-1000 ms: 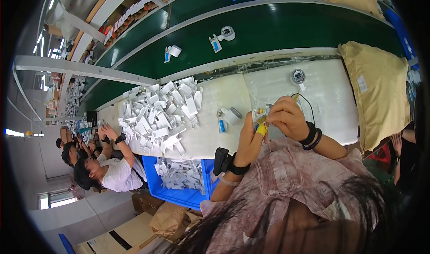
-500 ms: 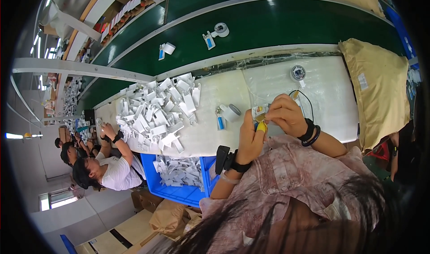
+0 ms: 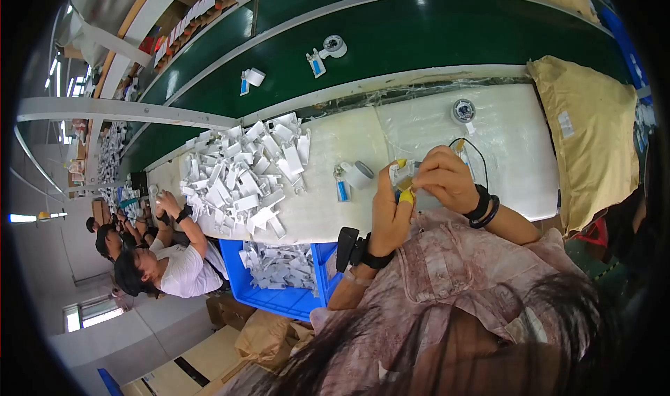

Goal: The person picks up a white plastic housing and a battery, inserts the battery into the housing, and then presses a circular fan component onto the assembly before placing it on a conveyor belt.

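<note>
My left hand (image 3: pixel 391 211) is closed around a small white plastic housing (image 3: pixel 403 175), held above the near edge of the bench. Yellow coverings show on its thumb and on a fingertip. With its fingers pinched together, my right hand (image 3: pixel 448 181) grips the same housing from the right; the fingers hide what lies between them. A white assembly with a round head and a blue strip (image 3: pixel 359 175) lies on the bench left of my hands. Beyond my right hand sits another round-headed white unit (image 3: pixel 463 111), near a thin black cable (image 3: pixel 481 155).
A large pile of white plastic housings (image 3: pixel 244 173) covers the bench to the left. Below it stands a blue bin (image 3: pixel 244 284) of similar parts. A green conveyor (image 3: pixel 419 36) runs behind. At right hangs a tan sack (image 3: pixel 593 145). A co-worker (image 3: pixel 185 270) sits far left.
The white assemblies on the green conveyor have shifted slightly left. In my hands the housing has tilted a little, and a yellow-covered fingertip now shows above it. Both hands stay almost in place.
</note>
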Available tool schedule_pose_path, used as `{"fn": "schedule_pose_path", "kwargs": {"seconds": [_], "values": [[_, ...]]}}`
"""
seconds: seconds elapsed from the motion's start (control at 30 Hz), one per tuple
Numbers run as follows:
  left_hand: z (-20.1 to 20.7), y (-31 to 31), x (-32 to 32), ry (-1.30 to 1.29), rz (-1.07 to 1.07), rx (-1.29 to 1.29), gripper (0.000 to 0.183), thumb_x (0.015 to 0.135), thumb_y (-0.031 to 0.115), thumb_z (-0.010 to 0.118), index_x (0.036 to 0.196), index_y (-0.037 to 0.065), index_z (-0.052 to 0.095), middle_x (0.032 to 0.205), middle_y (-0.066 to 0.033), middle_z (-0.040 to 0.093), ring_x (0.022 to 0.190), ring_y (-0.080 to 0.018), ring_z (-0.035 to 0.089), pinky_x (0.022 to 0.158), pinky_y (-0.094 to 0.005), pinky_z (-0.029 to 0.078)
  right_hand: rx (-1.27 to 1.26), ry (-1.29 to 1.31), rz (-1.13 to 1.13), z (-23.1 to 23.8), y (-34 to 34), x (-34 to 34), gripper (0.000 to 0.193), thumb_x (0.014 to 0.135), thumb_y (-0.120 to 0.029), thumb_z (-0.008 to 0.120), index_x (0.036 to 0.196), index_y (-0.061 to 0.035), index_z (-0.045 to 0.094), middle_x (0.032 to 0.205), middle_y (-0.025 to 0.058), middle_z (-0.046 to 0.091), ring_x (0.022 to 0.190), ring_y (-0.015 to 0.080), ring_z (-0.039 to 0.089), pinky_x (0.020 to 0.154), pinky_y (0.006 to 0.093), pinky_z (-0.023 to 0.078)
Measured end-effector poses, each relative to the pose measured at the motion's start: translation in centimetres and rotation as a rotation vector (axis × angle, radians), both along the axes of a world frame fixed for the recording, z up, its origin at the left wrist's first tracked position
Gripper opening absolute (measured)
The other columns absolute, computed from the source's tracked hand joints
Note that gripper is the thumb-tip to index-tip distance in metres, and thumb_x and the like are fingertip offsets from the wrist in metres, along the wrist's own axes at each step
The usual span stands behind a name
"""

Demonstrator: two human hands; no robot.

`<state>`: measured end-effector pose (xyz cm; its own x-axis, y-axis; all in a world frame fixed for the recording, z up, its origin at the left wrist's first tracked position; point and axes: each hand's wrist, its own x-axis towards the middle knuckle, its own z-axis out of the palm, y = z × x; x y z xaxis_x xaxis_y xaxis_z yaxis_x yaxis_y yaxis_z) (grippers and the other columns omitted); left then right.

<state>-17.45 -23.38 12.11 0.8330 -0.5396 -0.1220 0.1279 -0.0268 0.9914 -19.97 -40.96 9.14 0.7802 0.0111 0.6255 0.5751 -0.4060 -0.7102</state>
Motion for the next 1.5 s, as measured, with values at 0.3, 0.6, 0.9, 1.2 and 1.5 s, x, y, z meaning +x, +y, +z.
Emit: {"fn": "schedule_pose_path", "kwargs": {"seconds": [0.3,0.6,0.9,1.2,1.5], "values": [[0.1,-0.1,0.0,0.005,-0.036,0.015,0.042,0.09,-0.002,0.038,0.132,-0.002,0.036,0.093,-0.0066,0.054,0.068,-0.0101,0.053,0.054,-0.0218,0.046,0.021,0.007,-0.027,-0.4,0.1,-0.1,0.023,0.071,-0.001,0.072,0.091,-0.0107,0.07,0.091,0.004,0.061,0.084,0.025,0.055,0.073,0.0347,0.045],[-0.5,0.1,0.0,-0.035,-0.054,0.033,0.041,0.09,-0.001,0.038,0.132,-0.002,0.038,0.093,-0.0065,0.054,0.068,-0.0103,0.053,0.054,-0.0222,0.046,0.021,0.023,-0.041,-0.6,0.0,-0.3,0.022,0.072,-0.002,0.074,0.092,-0.0107,0.07,0.09,0.0044,0.061,0.084,0.0255,0.054,0.074,0.0352,0.044],[-0.4,0.1,-0.2,-0.065,-0.047,-0.019,0.037,0.1,0.013,0.041,0.134,-0.001,0.04,0.09,-0.0052,0.055,0.066,-0.0089,0.051,0.053,-0.0219,0.044,-0.017,0.028,-0.043,0.3,-0.1,-0.3,0.023,0.071,-0.005,0.077,0.092,-0.011,0.069,0.09,0.0039,0.061,0.089,0.0264,0.053,0.079,0.0356,0.044],[-0.9,-0.1,-0.4,-0.092,0.012,0.015,0.033,0.102,0.015,0.041,0.13,-0.002,0.044,0.088,-0.0046,0.056,0.065,-0.008,0.052,0.052,-0.0217,0.044,-0.052,0.024,-0.07,0.2,0.0,-0.4,0.026,0.067,-0.003,0.077,0.09,-0.012,0.07,0.089,0.0027,0.061,0.091,0.0268,0.053,0.084,0.0379,0.044],[-1.3,0.1,-0.5,-0.156,0.084,0.121,0.028,0.098,0.011,0.046,0.124,-0.001,0.051,0.076,-0.0025,0.058,0.06,-0.007,0.05,0.053,-0.022,0.041,-0.15,0.047,-0.106,1.0,0.7,-0.7,0.022,0.069,-0.006,0.076,0.09,-0.0093,0.067,0.087,0.0041,0.061,0.088,0.0275,0.055,0.087,0.0404,0.044]]}}
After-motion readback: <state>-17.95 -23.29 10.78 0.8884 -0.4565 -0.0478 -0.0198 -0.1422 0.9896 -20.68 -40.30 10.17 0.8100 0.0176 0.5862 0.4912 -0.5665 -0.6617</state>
